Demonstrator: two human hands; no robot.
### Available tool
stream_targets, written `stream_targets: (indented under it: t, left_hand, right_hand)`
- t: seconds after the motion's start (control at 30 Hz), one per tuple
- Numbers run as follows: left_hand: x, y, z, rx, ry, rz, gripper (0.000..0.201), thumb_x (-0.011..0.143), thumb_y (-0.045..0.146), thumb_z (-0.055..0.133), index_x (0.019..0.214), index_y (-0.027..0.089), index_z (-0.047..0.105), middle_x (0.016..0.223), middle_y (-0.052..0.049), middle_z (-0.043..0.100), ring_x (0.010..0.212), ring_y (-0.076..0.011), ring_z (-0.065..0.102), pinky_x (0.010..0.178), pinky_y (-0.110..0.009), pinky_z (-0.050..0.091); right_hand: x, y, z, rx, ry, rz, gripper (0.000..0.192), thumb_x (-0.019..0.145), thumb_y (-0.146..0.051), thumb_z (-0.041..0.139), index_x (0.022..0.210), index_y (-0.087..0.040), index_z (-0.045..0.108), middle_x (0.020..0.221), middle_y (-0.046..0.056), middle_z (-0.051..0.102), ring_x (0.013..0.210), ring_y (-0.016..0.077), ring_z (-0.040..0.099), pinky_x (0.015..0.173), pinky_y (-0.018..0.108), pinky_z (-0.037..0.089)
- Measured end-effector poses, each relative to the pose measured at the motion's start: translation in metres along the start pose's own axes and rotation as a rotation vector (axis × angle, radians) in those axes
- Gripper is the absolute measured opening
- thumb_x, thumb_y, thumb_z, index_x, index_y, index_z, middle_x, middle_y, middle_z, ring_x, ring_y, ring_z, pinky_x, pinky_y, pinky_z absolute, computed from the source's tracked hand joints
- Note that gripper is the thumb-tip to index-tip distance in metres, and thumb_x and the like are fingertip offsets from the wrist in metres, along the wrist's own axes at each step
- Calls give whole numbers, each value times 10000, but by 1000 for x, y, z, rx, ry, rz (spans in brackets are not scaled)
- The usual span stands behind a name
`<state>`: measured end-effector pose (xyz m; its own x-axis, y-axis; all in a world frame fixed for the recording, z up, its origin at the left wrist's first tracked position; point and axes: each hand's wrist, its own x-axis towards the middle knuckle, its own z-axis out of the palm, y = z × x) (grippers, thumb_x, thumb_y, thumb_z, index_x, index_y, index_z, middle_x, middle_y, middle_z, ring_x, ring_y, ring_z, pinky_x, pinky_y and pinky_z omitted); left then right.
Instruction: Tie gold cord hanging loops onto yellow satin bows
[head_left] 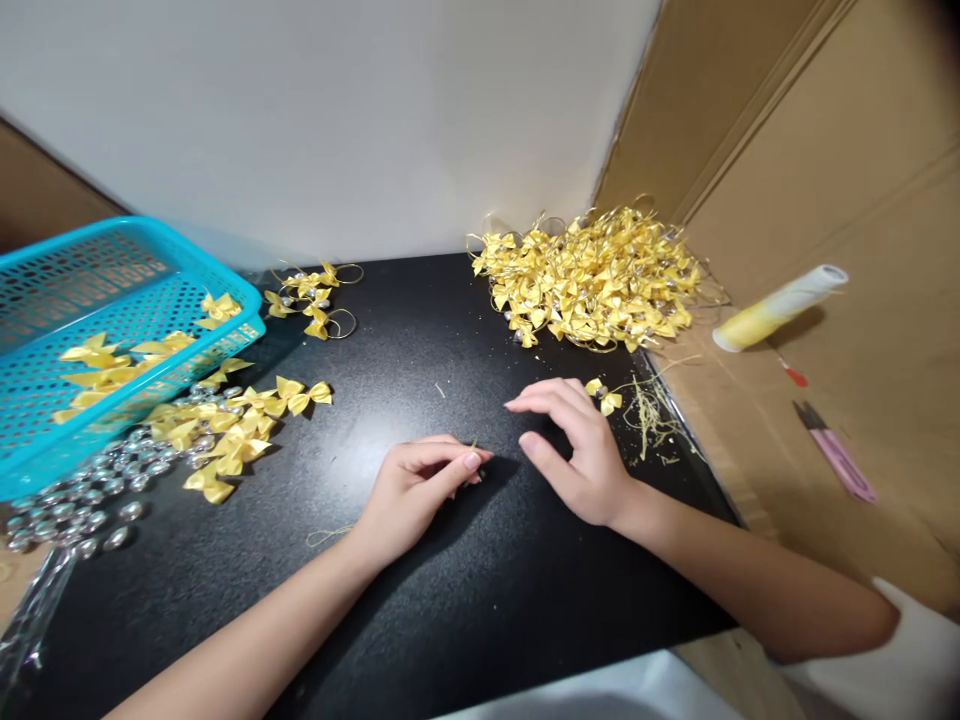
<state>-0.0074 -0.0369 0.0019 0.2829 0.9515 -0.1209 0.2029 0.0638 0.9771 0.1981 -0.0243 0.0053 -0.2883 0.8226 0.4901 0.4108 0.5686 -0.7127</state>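
Over the middle of the black tabletop, my left hand [431,485] is closed in a pinch between thumb and fingers. A short bit of thin gold cord [474,444] pokes out at its fingertips; the rest is hidden by the fingers. A thin loop of cord [328,536] shows beside the left wrist. My right hand [574,450] is held a little to the right, thumb and fingers apart, with nothing in it. Just beyond its knuckles lies a yellow ribbon bow [609,402], near a tangle of cord scraps [651,415].
A blue plastic basket [251,300] holding bows stands at the left. Beside it are loose yellow bows [240,440] and silver beads [90,500]. A big heap of corded bows [592,280] sits at the back right. On cardboard rest a thread spool [780,308] and pink-handled snips [840,460].
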Motion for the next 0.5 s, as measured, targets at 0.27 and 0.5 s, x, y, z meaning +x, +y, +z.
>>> stream_targets:
  t: [0.27, 0.5]
  left_hand:
    - [-1, -3, -4, -19, -135, 52, 238, 864, 319, 636, 717, 164, 740, 627, -14, 633, 575, -106, 510, 567, -223, 406]
    - [-2, -6, -6, -132, -116, -76, 318, 845, 444, 640, 719, 158, 698, 603, 1, 616, 545, -98, 473, 538, -217, 361]
  right_hand:
    - [-2, -1, 9, 123, -307, -23, 394, 797, -159, 578, 1190, -187, 585, 1162, 96, 666, 1103, 243, 550, 959, 444, 405]
    - [-1, 4, 10, 142, -320, 65, 119, 904, -188, 605, 836, -204, 702, 787, 3, 736, 791, 154, 632, 830, 359, 390]
